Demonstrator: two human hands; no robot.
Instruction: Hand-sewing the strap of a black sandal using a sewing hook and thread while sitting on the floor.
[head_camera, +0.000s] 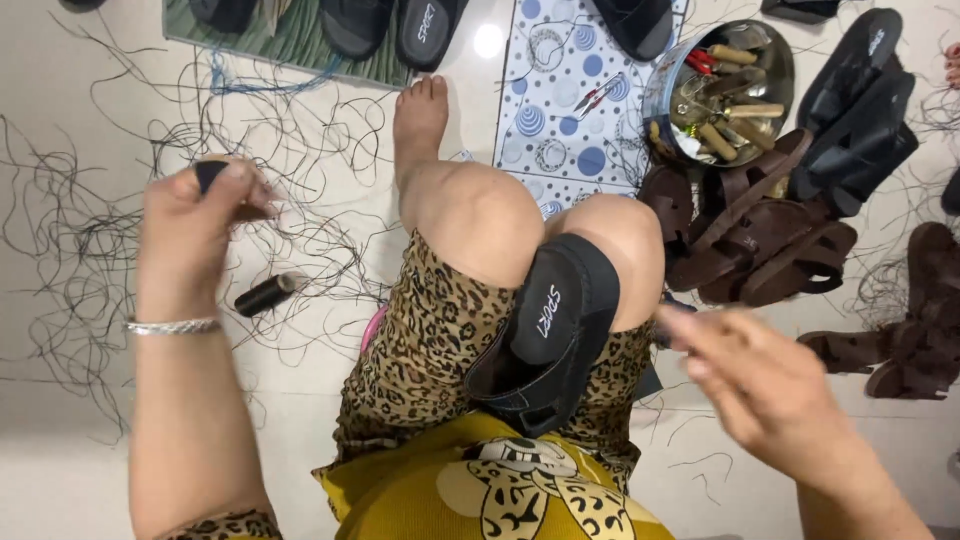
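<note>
My left hand (195, 225) is raised at the left, its fingers pinched on a small dark blue piece (210, 173) at the fingertips. A silver bracelet circles that wrist. My right hand (760, 375) is blurred at the lower right, fingers drawn together; whether it holds anything I cannot tell. A black slipper (550, 325) lies wedged between my bent knees, sole edge up. A spool of black thread (265, 295) lies on the floor just right of my left wrist.
Loose black threads (80, 230) litter the pale floor at left. A round metal tin (720, 90) of tools stands at the upper right, with brown sandals (760, 240) and black slippers (860, 110) beside it. Small scissors (597, 95) lie on a dotted mat.
</note>
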